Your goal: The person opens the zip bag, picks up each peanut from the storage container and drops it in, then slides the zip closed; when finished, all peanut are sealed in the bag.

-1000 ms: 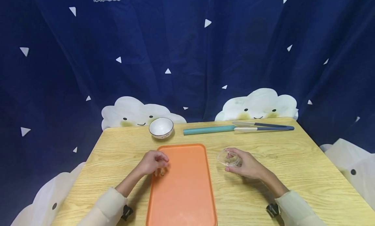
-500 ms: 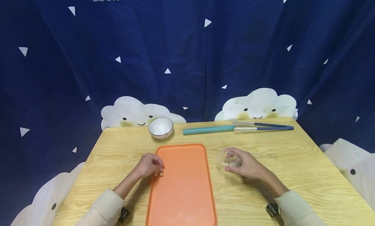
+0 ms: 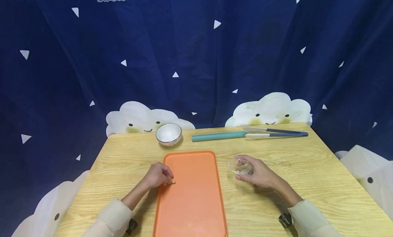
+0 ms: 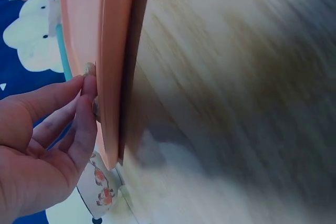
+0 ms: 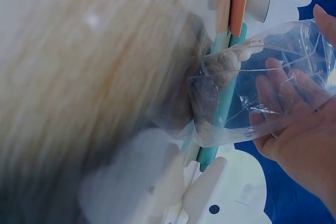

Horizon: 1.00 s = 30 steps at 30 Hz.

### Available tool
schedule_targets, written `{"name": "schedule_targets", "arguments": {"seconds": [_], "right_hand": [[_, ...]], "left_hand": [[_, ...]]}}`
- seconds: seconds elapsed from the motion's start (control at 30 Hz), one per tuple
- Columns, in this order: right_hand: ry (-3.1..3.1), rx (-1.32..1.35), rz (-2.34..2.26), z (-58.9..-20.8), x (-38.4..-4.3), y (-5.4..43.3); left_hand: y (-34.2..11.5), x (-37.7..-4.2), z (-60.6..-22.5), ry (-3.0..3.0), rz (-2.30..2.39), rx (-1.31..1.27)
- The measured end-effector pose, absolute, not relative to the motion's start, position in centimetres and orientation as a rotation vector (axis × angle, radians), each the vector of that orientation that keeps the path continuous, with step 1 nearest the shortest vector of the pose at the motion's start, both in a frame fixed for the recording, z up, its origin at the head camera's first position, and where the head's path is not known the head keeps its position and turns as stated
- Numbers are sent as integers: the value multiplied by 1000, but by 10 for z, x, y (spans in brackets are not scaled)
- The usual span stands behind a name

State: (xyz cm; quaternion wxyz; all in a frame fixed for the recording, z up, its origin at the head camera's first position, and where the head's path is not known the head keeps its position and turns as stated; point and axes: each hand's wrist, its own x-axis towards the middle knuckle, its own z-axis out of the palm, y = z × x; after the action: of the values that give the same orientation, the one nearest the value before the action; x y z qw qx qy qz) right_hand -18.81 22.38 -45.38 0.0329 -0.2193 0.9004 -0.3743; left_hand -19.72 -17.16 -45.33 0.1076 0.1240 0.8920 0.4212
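Note:
My left hand [image 3: 158, 175] is at the left edge of the orange tray [image 3: 193, 203]. In the left wrist view its thumb and fingertips pinch a small tan peanut [image 4: 90, 69]. A second nut [image 4: 96, 108] shows lower down, between the fingers and the tray's rim. My right hand [image 3: 259, 172] holds a clear plastic bag [image 3: 231, 166] over the table, to the right of the tray. Several pale, lumpy peanuts [image 5: 223, 65] lie in the bottom of the bag, as the right wrist view shows. The fingers are behind the clear film there.
Behind the tray stands a white bowl [image 3: 169, 133] with a dark rim. A teal stick [image 3: 215, 136] and blue-and-white tongs [image 3: 285, 135] lie along the back of the wooden table [image 3: 307, 168]. A dark blue curtain [image 3: 196, 42] hangs behind it.
My left hand drew back to the tray's left edge, and a nut now shows at its fingertips over the tray. The right hand and the bag have stayed in place.

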Motion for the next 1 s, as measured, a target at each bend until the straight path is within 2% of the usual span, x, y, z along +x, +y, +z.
{"name": "schedule_targets", "arguments": {"seconds": [0.3, 1.0], "right_hand": [[2770, -684, -1158, -454, -188, 225], [2755, -663, -1177, -453, -187, 225]], "left_hand": [[-163, -198, -457, 2729, 1114, 559], [-149, -202, -447, 2703, 1061, 587]]}}
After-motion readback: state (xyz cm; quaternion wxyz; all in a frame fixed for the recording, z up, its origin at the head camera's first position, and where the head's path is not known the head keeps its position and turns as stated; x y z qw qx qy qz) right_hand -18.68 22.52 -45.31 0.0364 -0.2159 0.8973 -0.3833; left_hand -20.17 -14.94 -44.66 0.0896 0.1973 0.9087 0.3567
